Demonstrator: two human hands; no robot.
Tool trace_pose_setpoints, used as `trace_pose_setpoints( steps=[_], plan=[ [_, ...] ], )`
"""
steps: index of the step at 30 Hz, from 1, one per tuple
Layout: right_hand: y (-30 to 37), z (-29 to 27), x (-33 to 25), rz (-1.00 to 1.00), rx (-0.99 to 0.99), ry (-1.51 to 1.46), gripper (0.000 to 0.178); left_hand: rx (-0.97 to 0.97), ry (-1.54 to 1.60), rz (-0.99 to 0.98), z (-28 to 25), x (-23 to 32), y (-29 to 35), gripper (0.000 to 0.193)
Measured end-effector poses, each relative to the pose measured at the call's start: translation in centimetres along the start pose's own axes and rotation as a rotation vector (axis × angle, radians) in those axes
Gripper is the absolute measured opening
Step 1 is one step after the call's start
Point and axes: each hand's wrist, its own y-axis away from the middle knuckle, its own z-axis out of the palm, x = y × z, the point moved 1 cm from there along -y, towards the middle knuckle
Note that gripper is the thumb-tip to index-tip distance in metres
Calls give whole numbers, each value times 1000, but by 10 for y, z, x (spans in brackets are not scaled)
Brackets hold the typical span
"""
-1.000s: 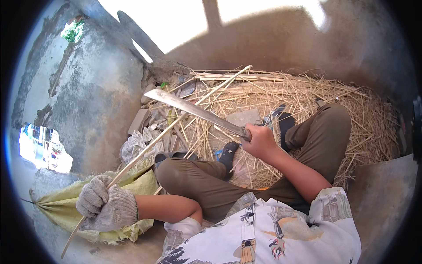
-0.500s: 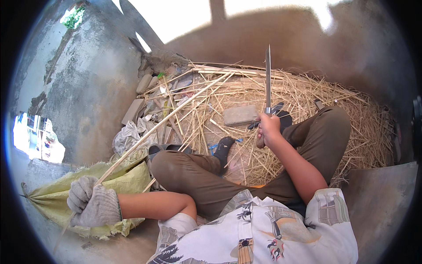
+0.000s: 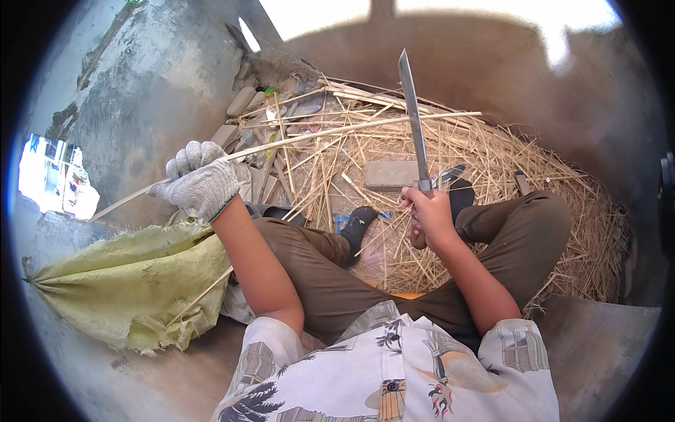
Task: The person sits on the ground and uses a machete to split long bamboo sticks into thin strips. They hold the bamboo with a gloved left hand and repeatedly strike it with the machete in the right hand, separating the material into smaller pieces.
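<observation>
A frayed yellow-green woven sack (image 3: 133,281) is lying at eight o'clock on the concrete ground (image 3: 140,91). Above it, at ten o'clock, the left hand (image 3: 202,184), wearing a grey knitted work glove, is closing fully around a long thin pale bamboo strip (image 3: 351,128), fingers curled tight over it. The strip is running from nine o'clock up toward one o'clock, crossing a heap of dry yellow straw shavings (image 3: 492,169). A flat grey brick (image 3: 391,174) is resting on the straw near centre. At three o'clock of centre, the bare right hand (image 3: 429,216) is gripping the handle of a long steel-bladed knife (image 3: 413,123), fist closed, blade pointing upright toward twelve o'clock, apart from the strip.
</observation>
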Motion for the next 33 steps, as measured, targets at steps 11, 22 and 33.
trace_pose_setpoints(
  steps=[11, 22, 33],
  plan=[
    [38, -18, -64, -439, 101, -202, 31, -155, 334, -517, -40, -62, -7, 79],
    [59, -30, -88, -584, 38, -204, 22, -488, -1118, -166, -142, -79, -45, 46],
    [47, -53, -89, -574, 61, -341, 21, 369, -2143, 180, -37, -85, -17, 74]
  ],
)
